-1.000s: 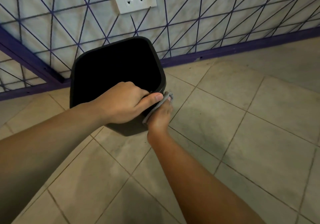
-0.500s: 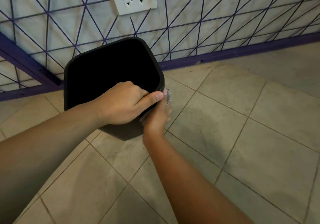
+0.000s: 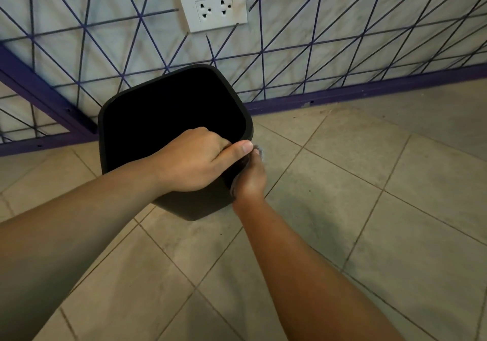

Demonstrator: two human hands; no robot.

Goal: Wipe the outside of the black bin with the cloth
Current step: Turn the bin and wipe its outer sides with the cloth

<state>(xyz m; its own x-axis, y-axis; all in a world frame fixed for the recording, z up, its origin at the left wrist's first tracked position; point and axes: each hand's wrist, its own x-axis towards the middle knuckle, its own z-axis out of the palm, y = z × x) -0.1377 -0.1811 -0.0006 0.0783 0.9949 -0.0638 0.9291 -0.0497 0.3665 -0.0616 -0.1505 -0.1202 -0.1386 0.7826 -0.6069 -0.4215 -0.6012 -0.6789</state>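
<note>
The black bin [image 3: 126, 109] stands on the tiled floor close to the wall, its open top facing me. My left hand [image 3: 192, 161] grips the near right rim, thumb lying along the outside edge. My right hand [image 3: 250, 180] presses flat against the bin's right outer wall just below that rim. A grey cloth [image 3: 259, 152] is under its palm; only a small edge shows past the fingers. The bin's lower right side is hidden behind my hands.
A white wall with a purple line pattern and purple skirting [image 3: 369, 93] runs behind the bin. A white double socket [image 3: 213, 6] sits on the wall above. A purple frame [image 3: 44, 95] slants at the left. Beige floor tiles [image 3: 369, 209] extend to the right.
My right hand with the cloth has slid along the bin's right wall, and less of the cloth shows now. The left hand keeps its grip on the rim.
</note>
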